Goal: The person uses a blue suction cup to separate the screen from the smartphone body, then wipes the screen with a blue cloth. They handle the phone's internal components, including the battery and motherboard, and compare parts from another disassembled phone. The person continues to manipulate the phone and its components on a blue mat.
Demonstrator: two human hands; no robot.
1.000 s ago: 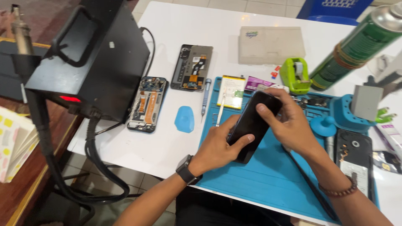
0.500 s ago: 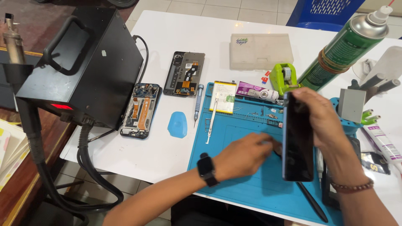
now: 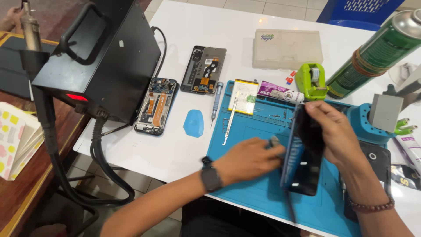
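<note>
Just one view here: head-worn cam, looking steeply down and forward onto white table (image 3: 245, 30). Pretty close, forearms entering from 6 o'clock. Blue work mat (image 3: 263, 184) around 5, black box unit (image 3: 109, 52) at 10. No second view to overlap.

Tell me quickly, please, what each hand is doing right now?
Left hand: closed on a small grey tool, set against the phone's edge.
Right hand: closed on the dark phone, held on edge over the blue mat.
</note>
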